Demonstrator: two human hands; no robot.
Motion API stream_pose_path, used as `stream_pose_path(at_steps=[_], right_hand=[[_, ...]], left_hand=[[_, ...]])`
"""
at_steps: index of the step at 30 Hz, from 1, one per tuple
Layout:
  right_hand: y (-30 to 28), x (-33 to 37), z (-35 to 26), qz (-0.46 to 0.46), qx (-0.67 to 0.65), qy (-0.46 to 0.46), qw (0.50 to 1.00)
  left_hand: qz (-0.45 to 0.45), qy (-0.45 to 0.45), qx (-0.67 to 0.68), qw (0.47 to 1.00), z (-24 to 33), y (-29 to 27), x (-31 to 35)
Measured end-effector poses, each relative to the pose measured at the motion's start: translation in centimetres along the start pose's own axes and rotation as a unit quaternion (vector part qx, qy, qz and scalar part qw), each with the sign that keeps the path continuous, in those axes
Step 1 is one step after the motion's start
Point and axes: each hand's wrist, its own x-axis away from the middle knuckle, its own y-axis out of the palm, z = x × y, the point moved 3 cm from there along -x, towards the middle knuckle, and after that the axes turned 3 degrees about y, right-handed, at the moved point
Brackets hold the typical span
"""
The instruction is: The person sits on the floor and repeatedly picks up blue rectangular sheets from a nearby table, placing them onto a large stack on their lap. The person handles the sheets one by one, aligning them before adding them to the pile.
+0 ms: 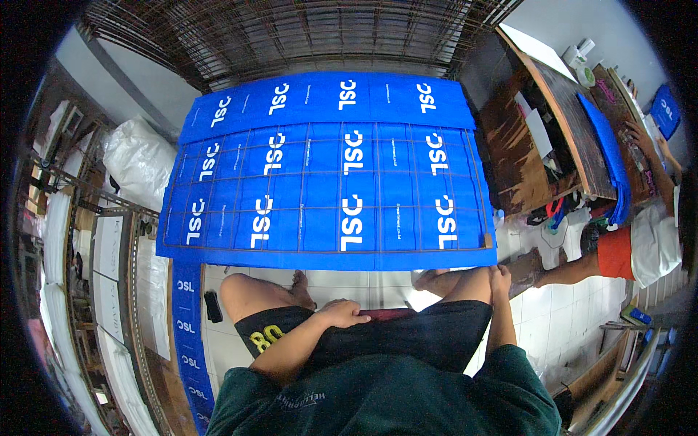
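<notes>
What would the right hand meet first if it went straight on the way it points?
Probably the near right corner of the blue cloth, just ahead of the right hand. Height is hard to judge, so it might pass under the edge.

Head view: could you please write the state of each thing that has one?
Left hand, resting on the black shorts, nothing visibly held
Right hand, resting at the right knee
Blue printed sheets, spread flat
Wire grid, lying on the sheets
Black phone, lying on the floor
White plastic, crumpled
Far wire racks, stacked
</notes>
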Motion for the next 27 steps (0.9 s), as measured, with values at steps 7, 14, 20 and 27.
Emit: stream_pose_path(at_steps=[7, 14, 20, 27], right_hand=[[0.2, -0.9, 1.5, 0.026, -0.015, -0.036, 0.999], [-0.7, 1.1, -2.1, -0.014, 0.017, -0.045, 0.999], [-0.1, 0.8, -1.5, -0.011, 0.062, -0.035, 0.997], [0.4, 0.8, 0.2, -0.018, -0.012, -0.099, 0.995]], left_hand=[[-0.042, -0.012, -0.012, 0.999, 0.0, 0.1, -0.4], [-0.073, -0.037, -0.005, 0.997, 0.5, -0.7, -0.6], [-0.001, -0.015, 0.002, 1.000, -0.2, 0.3, -0.2], [-0.032, -0.038, 0.025, 0.998, -0.8, 0.5, 0.2]])
